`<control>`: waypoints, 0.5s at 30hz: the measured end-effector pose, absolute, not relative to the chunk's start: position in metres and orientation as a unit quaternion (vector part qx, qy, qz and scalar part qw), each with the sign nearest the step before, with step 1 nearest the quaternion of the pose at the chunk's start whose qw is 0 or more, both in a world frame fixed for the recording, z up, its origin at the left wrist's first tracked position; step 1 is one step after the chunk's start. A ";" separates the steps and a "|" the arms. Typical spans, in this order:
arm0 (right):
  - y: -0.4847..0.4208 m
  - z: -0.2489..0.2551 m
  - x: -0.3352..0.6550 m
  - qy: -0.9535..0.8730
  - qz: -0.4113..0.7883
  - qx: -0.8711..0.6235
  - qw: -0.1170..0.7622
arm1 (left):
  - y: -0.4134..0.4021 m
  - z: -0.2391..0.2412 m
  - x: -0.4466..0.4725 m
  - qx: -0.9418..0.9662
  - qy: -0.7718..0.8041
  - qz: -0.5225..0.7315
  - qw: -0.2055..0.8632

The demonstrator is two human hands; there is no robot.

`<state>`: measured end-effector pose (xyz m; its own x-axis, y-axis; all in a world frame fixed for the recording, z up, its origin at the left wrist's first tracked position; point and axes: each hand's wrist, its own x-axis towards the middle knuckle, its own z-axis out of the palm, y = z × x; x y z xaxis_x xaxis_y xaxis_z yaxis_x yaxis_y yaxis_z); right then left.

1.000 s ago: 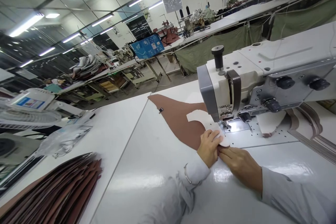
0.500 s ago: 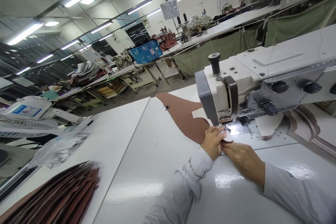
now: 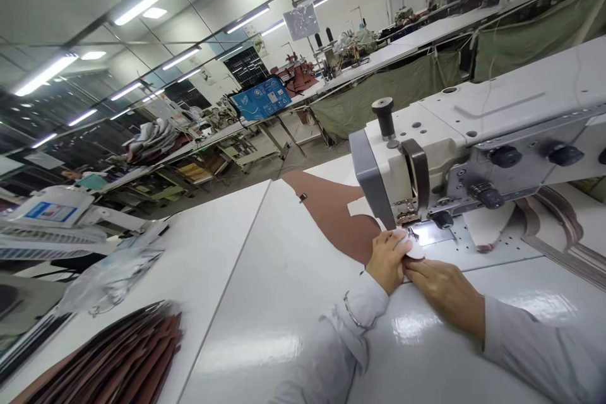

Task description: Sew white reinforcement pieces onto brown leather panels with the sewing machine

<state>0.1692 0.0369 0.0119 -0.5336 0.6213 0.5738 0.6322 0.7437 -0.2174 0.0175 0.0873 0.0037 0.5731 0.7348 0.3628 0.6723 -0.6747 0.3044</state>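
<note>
A white sewing machine point(image 3: 473, 139) stands on a glossy white table point(image 3: 265, 303). A brown leather piece point(image 3: 336, 214) with a white lining piece point(image 3: 415, 251) on it lies under the machine's needle. My left hand point(image 3: 388, 260) is curled, fingers pressed onto the white piece just in front of the needle. My right hand point(image 3: 445, 293) lies right beside it, fingers stretched flat and pinning the same piece's near edge against the bed.
A stack of brown leather pieces point(image 3: 118, 360) lies at the near left of the table. A clear plastic bag point(image 3: 108, 274) and a white device point(image 3: 52, 218) sit at the far left. More cut pieces point(image 3: 544, 221) lie behind the machine. Other workbenches fill the hall.
Both hands have slid with the white piece toward the needle, so less of the white piece shows in front of the presser foot. The view has shifted slightly.
</note>
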 end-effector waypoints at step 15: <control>0.035 0.009 0.168 -0.879 -0.018 -0.355 0.317 | 0.085 0.007 0.018 0.891 0.401 0.212 0.033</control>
